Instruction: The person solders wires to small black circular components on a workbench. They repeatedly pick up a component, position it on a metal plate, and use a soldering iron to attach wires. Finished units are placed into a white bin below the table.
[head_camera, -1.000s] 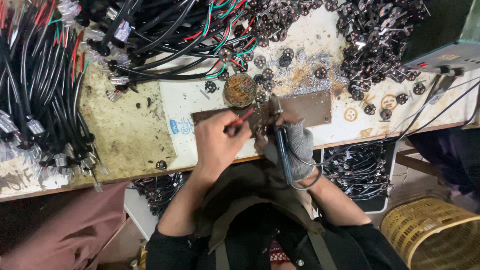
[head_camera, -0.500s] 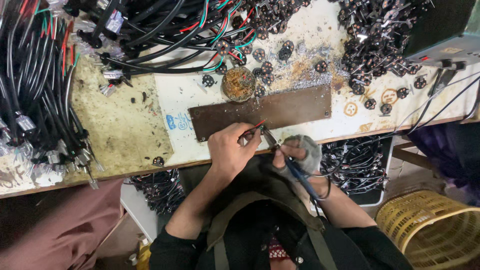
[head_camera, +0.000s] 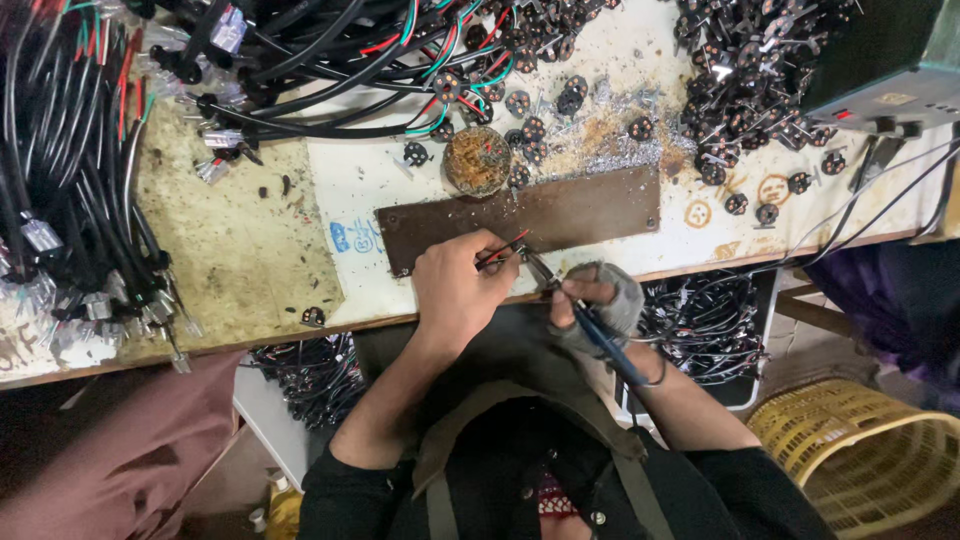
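Since the earlier frame both hands have drawn back from over the brown plate (head_camera: 560, 212) to the near edge of the table (head_camera: 250, 250), and the wire ends now sit at the plate's front rim rather than on it. The left hand (head_camera: 455, 295) has its grip pressed together, pinching thin red and black wires (head_camera: 503, 252) whose bare ends poke out just right of the fingertips. The right hand (head_camera: 597, 300), in a grey fingerless glove, is closed around a blue-handled soldering iron (head_camera: 585, 318); the iron's tip points up and left, meeting the wire ends just beside the left grip. Beyond the grip, across the plate, stands a round rusty tin (head_camera: 477, 160), with small black round plugs (head_camera: 530, 125) scattered about it. Far left of the grip lie bundles of black cables (head_camera: 70, 200). Down to the right of the hands, below the table, stands a yellow basket (head_camera: 860, 460).
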